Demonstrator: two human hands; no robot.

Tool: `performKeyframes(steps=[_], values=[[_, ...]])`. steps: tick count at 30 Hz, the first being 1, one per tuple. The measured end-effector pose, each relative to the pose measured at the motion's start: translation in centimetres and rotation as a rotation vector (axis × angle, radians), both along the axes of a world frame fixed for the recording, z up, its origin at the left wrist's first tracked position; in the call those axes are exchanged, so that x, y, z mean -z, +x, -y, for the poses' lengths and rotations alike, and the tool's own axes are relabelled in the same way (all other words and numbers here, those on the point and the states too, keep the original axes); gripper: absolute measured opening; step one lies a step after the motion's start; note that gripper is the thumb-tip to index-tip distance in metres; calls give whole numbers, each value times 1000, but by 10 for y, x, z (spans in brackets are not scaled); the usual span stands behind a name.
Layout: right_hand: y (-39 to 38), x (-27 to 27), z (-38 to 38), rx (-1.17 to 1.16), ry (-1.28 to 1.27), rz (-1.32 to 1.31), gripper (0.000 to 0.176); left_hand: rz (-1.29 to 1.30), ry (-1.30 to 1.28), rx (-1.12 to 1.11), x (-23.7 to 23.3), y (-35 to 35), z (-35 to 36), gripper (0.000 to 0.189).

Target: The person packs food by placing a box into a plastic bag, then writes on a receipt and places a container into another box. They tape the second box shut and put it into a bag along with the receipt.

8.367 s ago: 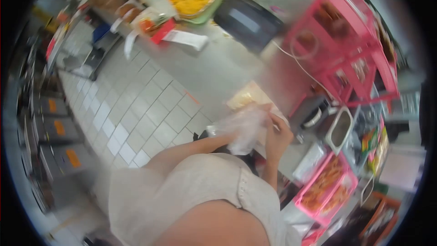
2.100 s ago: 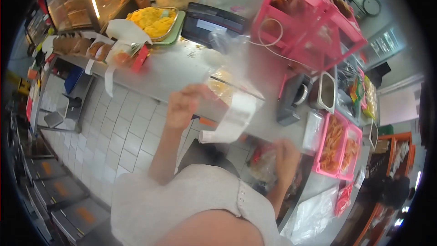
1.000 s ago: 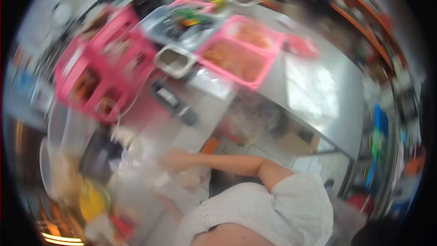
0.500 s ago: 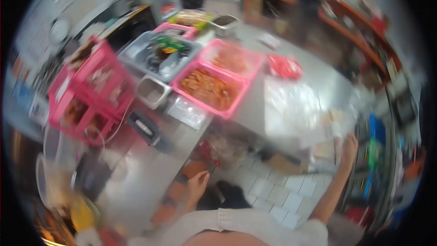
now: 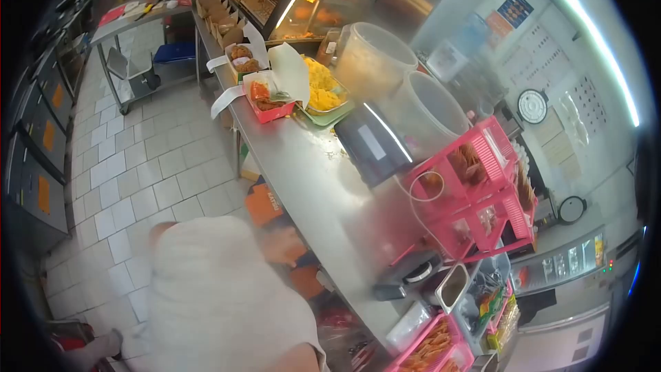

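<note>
My left hand (image 5: pixel 284 245) shows blurred beside the front edge of the steel counter (image 5: pixel 303 186), near orange boxes (image 5: pixel 264 207) below it. Its fingers are smeared by motion, and I see nothing plainly held. My right hand is out of view. On the counter past my left hand stand a red carton (image 5: pixel 268 111) with fried food and a paper flap, and another open carton (image 5: pixel 246 62) of fried pieces. Next to them is a tray of yellow food (image 5: pixel 323 89). A dark grey container (image 5: pixel 372 141) sits nearer, in front of cloudy plastic tubs (image 5: pixel 427 114).
Stacked pink baskets (image 5: pixel 461 193) stand on the counter's right. Beyond them are a metal tin (image 5: pixel 452 288) and a pink tray (image 5: pixel 463 353) of orange-brown food. A glass food cabinet (image 5: pixel 317 0) rises at the back. Tiled floor (image 5: pixel 155 165) and a wheeled steel table (image 5: pixel 131 27) lie left.
My view has swung left along the counter, bringing the cartons and glass cabinet into sight. The pink trays have shifted to the lower right. My right hand has left the view.
</note>
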State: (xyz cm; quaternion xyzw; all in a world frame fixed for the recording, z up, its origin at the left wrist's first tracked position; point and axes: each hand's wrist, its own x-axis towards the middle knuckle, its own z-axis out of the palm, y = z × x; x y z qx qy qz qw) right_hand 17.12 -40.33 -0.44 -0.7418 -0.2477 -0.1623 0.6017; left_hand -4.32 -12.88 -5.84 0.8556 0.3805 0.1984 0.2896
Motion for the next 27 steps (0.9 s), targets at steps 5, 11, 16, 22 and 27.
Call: performKeyframes(steps=[5, 11, 16, 22, 27], values=[[-113, 35, -177, -448, -123, -167, 39, 383, 78, -726, -8, -66, -106, 21], [-205, -25, -418, -1151, -162, 0, 17, 466, 515, -1123, 2, -226, -277, 20], [-268, -1, -532, -1073, -330, 558, 27, 149, 307, -1175, 21, -274, -330, 52], [-254, 27, -514, -839, -322, 364, 23, 404, -158, -924, 31, -248, -275, 48], [-193, 21, -454, -747, -410, 284, 23, 312, -155, -401, 0, -184, -163, 26]])
